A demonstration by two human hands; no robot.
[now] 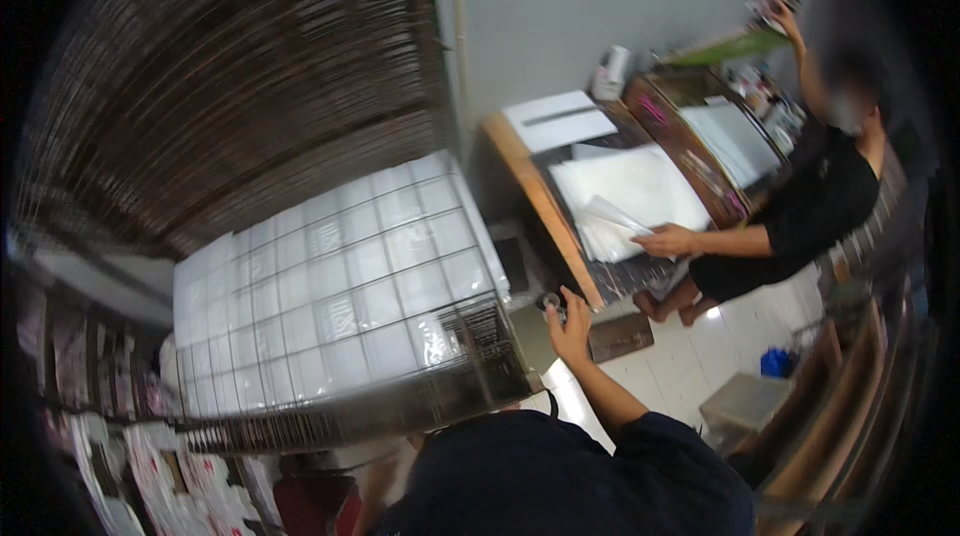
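Observation:
My right hand (570, 331) reaches forward past the near right corner of a wire drying rack (400, 316). Its thumb and fingers are apart, beside a small dark, round thing (551, 303); whether they touch it I cannot tell. Large white sheets (300, 286) with glossy patches lie under the rack's wire grid. Many more wire shelves (250, 66) are swung up behind them. At the lower edge, a blurred bit of skin (378, 481) left of my dark clothing seems to be my left hand; its fingers are not readable.
A co-worker in dark clothes (820, 206) stands at right, one hand (670, 240) at white sheets (630, 186) on a wood-edged table (545, 206), the other raised. Nearby are a grey bin (745, 401), a blue thing (776, 363) and a red stool-like thing (315, 506).

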